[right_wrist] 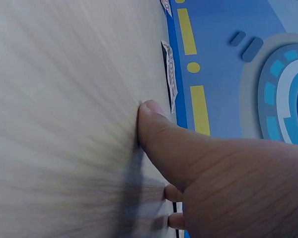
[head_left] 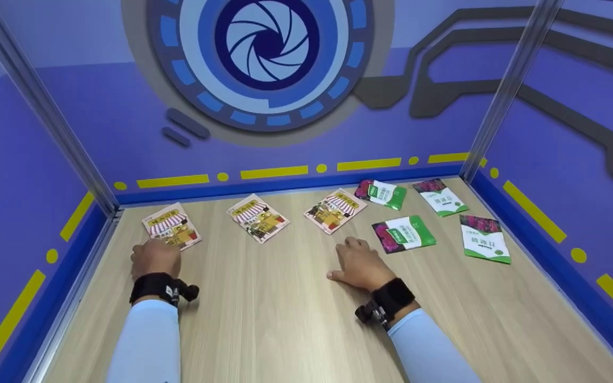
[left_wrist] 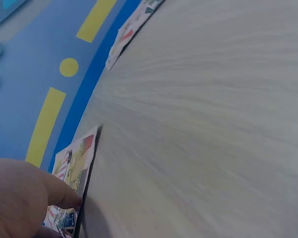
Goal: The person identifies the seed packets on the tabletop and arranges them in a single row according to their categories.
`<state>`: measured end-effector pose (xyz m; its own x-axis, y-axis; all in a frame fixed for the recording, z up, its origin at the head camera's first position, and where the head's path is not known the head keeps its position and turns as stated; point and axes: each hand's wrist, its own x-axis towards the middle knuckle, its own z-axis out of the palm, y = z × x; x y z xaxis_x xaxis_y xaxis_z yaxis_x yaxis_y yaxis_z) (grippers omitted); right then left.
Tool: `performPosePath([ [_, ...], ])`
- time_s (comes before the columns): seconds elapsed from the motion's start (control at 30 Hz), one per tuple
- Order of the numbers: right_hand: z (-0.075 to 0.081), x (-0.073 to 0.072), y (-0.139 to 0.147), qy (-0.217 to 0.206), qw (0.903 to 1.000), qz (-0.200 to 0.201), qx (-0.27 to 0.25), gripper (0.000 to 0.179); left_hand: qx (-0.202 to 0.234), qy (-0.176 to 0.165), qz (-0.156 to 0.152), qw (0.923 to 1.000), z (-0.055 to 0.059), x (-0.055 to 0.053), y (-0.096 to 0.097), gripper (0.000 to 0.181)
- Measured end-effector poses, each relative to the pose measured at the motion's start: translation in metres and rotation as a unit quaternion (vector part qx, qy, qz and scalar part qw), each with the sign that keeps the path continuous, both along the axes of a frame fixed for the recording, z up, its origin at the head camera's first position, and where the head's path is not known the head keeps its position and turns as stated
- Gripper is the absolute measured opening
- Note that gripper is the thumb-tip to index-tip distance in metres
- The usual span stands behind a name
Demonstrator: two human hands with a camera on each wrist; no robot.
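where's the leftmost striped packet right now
In the head view, the striped packet lies at the back left of the table, with the left hand at its near edge.

Lane between left hand (head_left: 156, 259) and right hand (head_left: 364, 266).
We see free bench (head_left: 258, 298) up to the middle pink packet (head_left: 257, 218), then the wall (head_left: 418, 138).

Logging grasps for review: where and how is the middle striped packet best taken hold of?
Probably pinch the middle striped packet by its near corner, from the near side: it is thin, lies on the table, and points that corner that way.
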<state>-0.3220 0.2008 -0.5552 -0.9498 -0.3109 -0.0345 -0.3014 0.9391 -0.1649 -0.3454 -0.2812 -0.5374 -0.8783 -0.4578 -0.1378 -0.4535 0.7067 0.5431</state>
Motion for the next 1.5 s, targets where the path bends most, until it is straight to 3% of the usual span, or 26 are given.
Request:
performPosePath([
  [0.1, 0.0, -0.001, -0.002, -0.001, 1.0, -0.001, 0.002, 0.085, 0.009, 0.014, -0.007, 0.9998, 0.006, 0.006, 0.0, 0.066],
  [0.2, -0.002, 0.001, -0.003, -0.008, 1.0, -0.001, 0.0, 0.085, 0.0, 0.005, 0.004, 1.0, 0.007, 0.008, 0.002, 0.079],
  [0.33, -0.004, 0.003, -0.004, -0.017, 0.9999, -0.001, -0.001, 0.086, -0.012, -0.017, 0.03, 0.9993, 0.002, 0.005, 0.004, 0.075],
  [0.43, -0.003, 0.003, -0.003, -0.014, 0.9999, -0.005, -0.005, 0.085, 0.005, -0.012, 0.035, 0.9993, -0.001, 0.002, 0.004, 0.072],
  [0.57, -0.001, 0.001, -0.001, -0.011, 0.9999, -0.009, -0.007, 0.085, 0.045, -0.002, 0.025, 0.9986, -0.003, -0.003, -0.002, 0.066],
  [0.67, -0.001, 0.0, 0.0, -0.014, 0.9998, -0.01, -0.006, 0.085, 0.071, -0.021, 0.014, 0.9972, -0.002, -0.007, -0.007, 0.065],
  [0.87, -0.001, 0.0, 0.0, -0.016, 0.9998, -0.009, -0.004, 0.086, 0.072, -0.046, -0.013, 0.9963, 0.002, -0.008, -0.006, 0.058],
  [1.07, -0.001, 0.002, 0.0, -0.011, 0.9999, -0.008, 0.0, 0.086, 0.071, -0.03, -0.042, 0.9961, 0.005, -0.006, -0.002, 0.041],
  [1.2, 0.0, 0.003, 0.0, -0.011, 0.9999, -0.009, -0.002, 0.085, 0.074, -0.02, -0.051, 0.9958, 0.002, -0.005, -0.003, 0.048],
  [1.37, -0.001, 0.002, 0.0, -0.015, 0.9998, -0.014, -0.003, 0.086, 0.071, -0.003, -0.046, 0.9964, -0.003, -0.005, -0.001, 0.041],
  [1.5, -0.001, 0.002, -0.001, -0.017, 0.9997, -0.015, -0.007, 0.086, 0.101, 0.037, -0.027, 0.9938, -0.001, -0.001, 0.004, 0.044],
])
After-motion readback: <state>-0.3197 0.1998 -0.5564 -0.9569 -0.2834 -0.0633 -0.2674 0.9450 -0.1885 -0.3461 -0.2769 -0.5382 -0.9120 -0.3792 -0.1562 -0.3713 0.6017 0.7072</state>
